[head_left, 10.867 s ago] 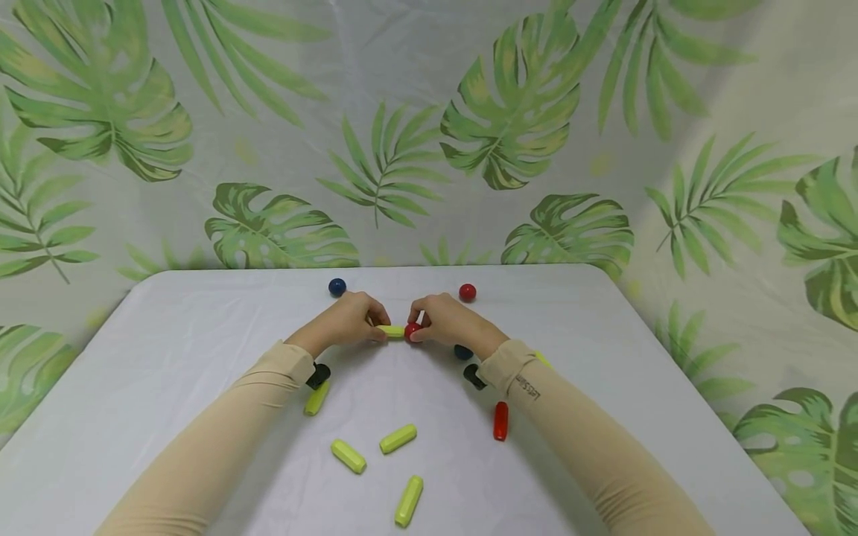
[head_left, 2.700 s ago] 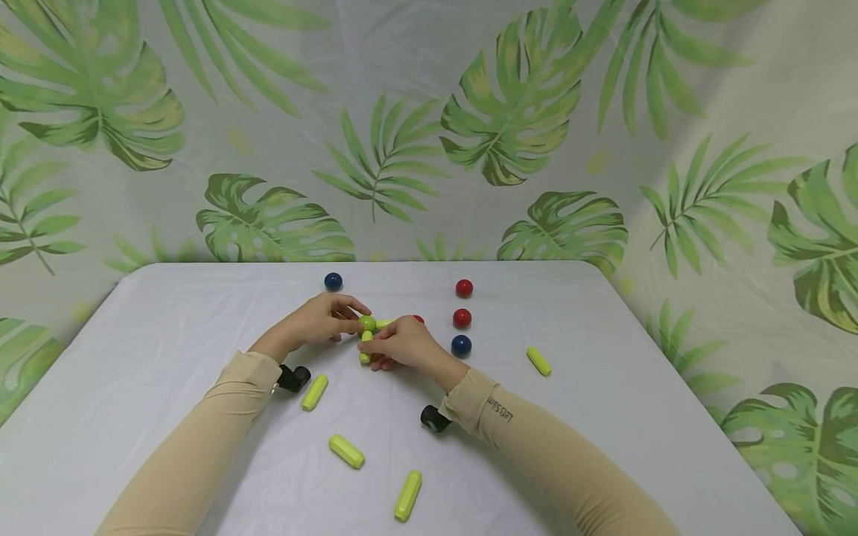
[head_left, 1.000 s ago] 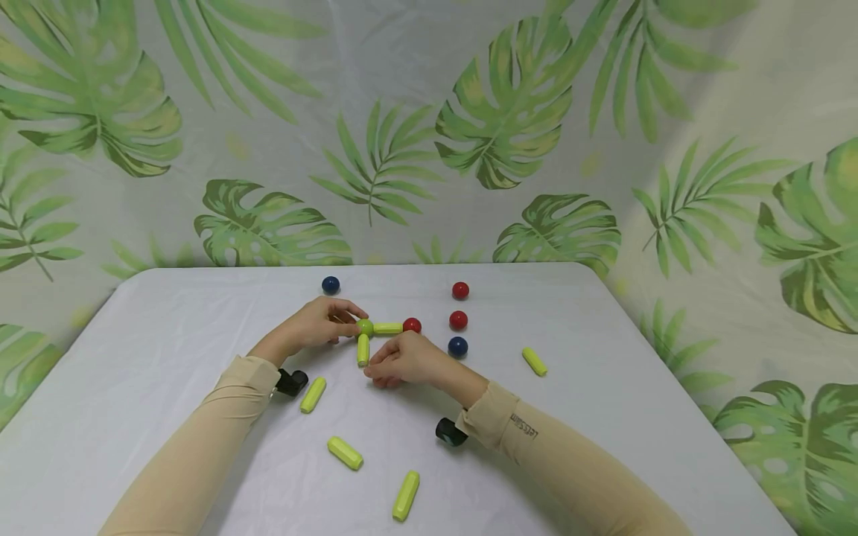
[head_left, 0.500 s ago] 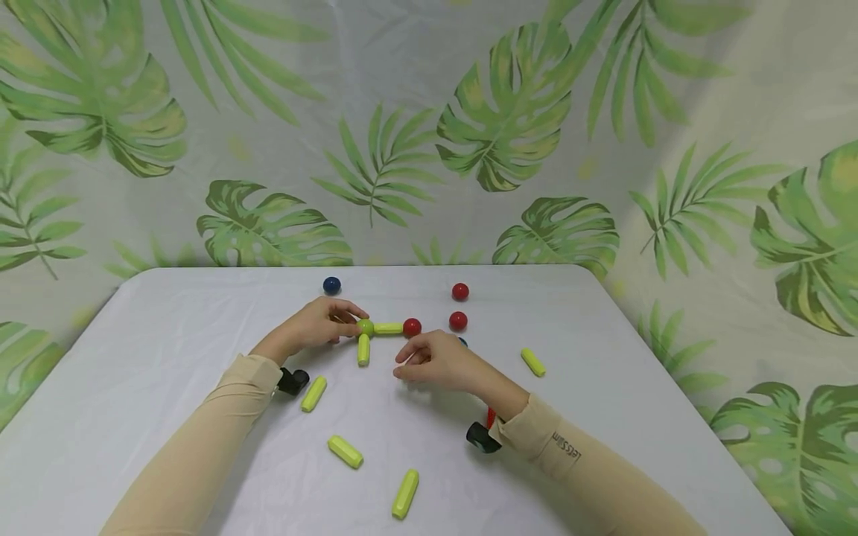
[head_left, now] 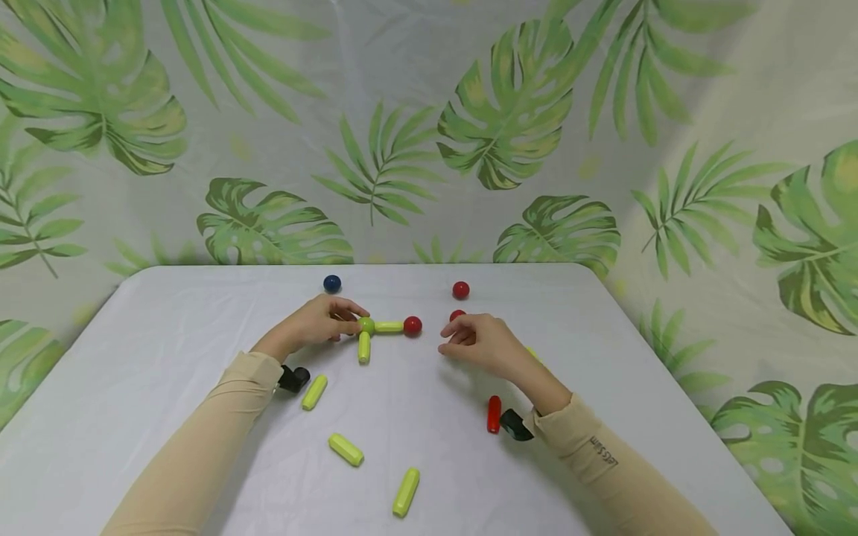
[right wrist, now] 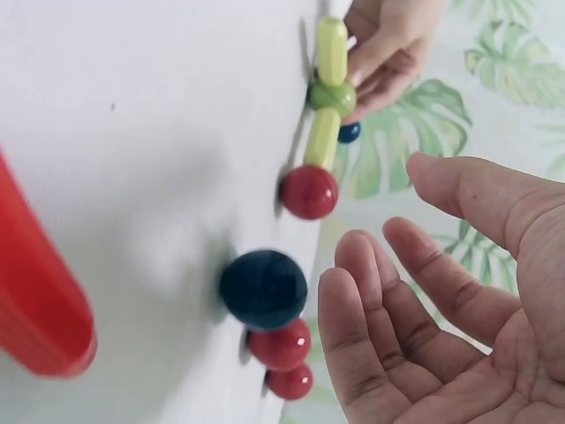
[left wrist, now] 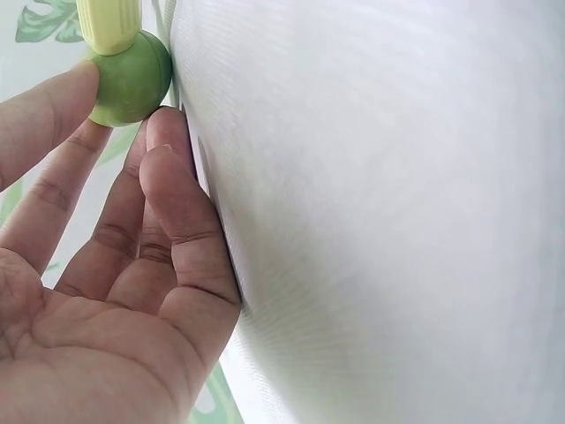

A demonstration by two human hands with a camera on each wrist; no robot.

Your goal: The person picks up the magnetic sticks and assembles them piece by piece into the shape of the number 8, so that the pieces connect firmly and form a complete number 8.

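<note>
My left hand (head_left: 315, 324) pinches a green ball (head_left: 366, 325) between thumb and finger, low over the white table. One yellow-green stick (head_left: 389, 327) runs from that ball to a red ball (head_left: 412, 325); a second yellow-green stick (head_left: 364, 348) points from it toward me. My right hand (head_left: 489, 344) hovers to the right with nothing in it, fingers loosely bent and apart. In the right wrist view a dark blue ball (right wrist: 265, 289) lies close by this hand, which hides it in the head view. Just beyond is another red ball (head_left: 458, 315), partly covered.
A red stick (head_left: 494, 414) lies near the right wrist camera. Loose yellow-green sticks (head_left: 345, 450) are spread over the near part of the white table (head_left: 221, 313). Toward the back edge sit a blue ball (head_left: 331, 284) and a red ball (head_left: 460, 290).
My right hand has let go of the near yellow-green stick and moved right, toward the blue ball. The red stick has come into sight. My left hand stays at the green ball.
</note>
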